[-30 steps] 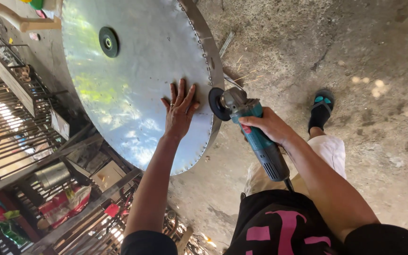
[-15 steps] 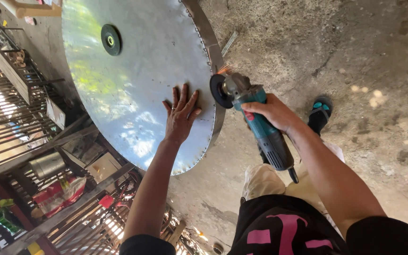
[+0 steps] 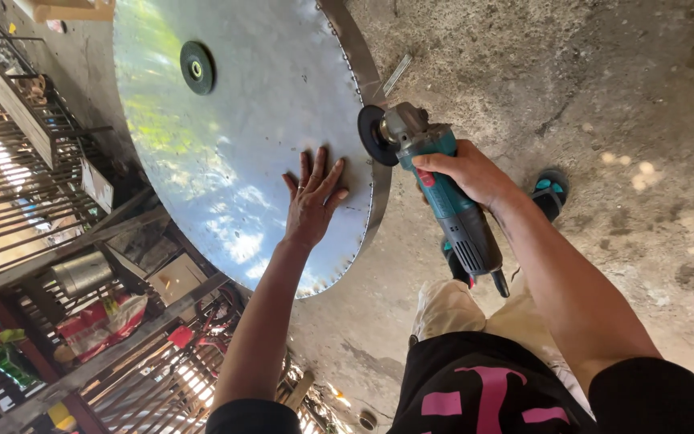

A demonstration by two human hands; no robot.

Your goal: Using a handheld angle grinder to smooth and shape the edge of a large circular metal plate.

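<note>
The left hand [image 3: 313, 201] lies flat, fingers spread, on the steel disc [image 3: 234, 137]. The right hand [image 3: 467, 170] grips a grinder [image 3: 435, 189], its wheel at the disc's rim; how much edge is ground, I cannot tell.

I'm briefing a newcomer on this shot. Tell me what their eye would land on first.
The big shiny round metal drum top fills the upper left, mirroring sky and leaves, with a dark disc lying near its centre. The left hand lies flat on it near the rim. At that rim the right hand grips a teal angle grinder, its wheel right at the edge.
</note>
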